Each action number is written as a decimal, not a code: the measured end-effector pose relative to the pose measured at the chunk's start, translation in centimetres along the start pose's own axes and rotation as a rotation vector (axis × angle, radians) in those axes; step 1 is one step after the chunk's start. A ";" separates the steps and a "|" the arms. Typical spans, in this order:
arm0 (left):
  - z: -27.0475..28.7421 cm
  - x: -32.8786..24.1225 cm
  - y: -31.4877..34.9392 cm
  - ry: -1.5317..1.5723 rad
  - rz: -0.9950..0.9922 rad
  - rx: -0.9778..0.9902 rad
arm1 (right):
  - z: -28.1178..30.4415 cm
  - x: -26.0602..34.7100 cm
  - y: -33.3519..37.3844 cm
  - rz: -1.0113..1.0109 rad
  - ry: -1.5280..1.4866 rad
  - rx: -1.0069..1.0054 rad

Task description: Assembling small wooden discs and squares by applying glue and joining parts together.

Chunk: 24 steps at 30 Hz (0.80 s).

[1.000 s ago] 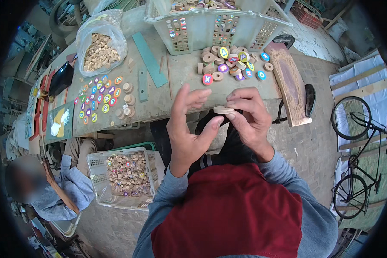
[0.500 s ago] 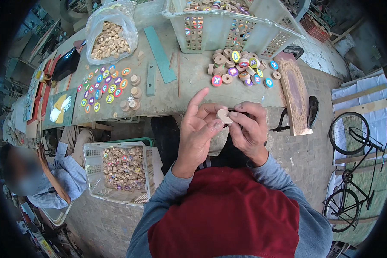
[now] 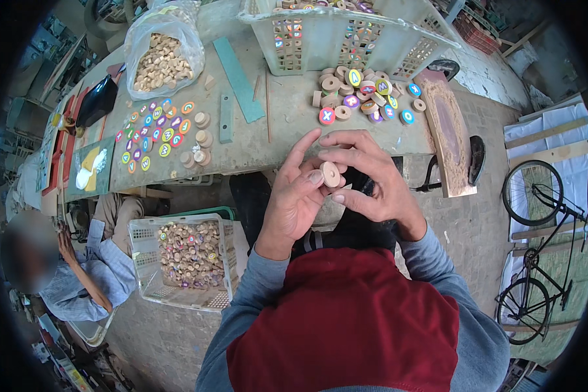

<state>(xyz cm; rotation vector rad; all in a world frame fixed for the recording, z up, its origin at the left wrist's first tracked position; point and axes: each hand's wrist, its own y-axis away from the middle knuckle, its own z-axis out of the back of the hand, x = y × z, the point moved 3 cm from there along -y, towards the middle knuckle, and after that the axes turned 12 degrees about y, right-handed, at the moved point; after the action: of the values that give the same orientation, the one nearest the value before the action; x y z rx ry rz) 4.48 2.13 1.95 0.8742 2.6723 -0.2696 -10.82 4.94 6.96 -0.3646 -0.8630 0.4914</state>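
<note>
Just in front of my body, past the table's near edge, I hold a small round wooden disc [image 3: 330, 174] with a hole in its middle. My left hand [image 3: 291, 206] pinches it between thumb and fingers, its index finger pointing up. Around the disc's right side, my right hand [image 3: 382, 183] is open, thumb and fingers apart. On the table [image 3: 242, 153] beyond lies a heap of similar wooden discs [image 3: 330, 85], some with bright coloured faces. Further left, colourful round letter pieces [image 3: 157, 134] are spread in rows beside short stacks of plain discs [image 3: 203, 138].
A plastic crate [image 3: 320, 39] of discs stands at the back; another crate [image 3: 228, 261] of pieces sits on the floor at left. A bag of wooden pieces [image 3: 160, 62], a green strip [image 3: 238, 78] and a board [image 3: 447, 144] are on the table. A person [image 3: 88, 281] sits at left.
My right hand has let go of the disc and opened, its fingers spreading. The disc, still in my left hand, has tipped so its holed face turns to the right.
</note>
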 end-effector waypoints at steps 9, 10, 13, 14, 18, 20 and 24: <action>0.1 -0.2 0.0 -0.083 0.021 -0.027 | 0.0 -0.3 0.2 0.035 0.062 -0.036; 0.1 -0.3 0.0 -0.085 0.021 -0.024 | 0.0 -0.4 0.2 0.041 0.078 -0.038; 0.2 -0.4 0.1 -0.148 0.025 -0.035 | -0.2 -0.4 0.3 0.047 0.064 -0.043; 0.2 -0.5 0.2 -0.157 0.023 -0.037 | -0.2 -0.4 0.3 0.050 0.068 -0.047; 0.2 -0.7 0.1 -0.189 0.022 -0.043 | -0.3 -0.2 0.2 0.019 0.063 -0.035; 0.7 -1.2 0.1 -0.189 0.013 -0.023 | -0.2 0.2 0.0 0.004 0.054 -0.027; 2.5 -2.2 -0.2 -0.082 -0.047 0.025 | 1.4 0.1 0.6 -0.039 0.130 -0.072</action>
<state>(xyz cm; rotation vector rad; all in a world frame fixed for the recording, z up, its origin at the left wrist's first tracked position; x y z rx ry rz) 6.60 0.14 0.39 0.7911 2.6207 -0.3427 -12.06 5.61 7.59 -0.4397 -0.7612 0.3965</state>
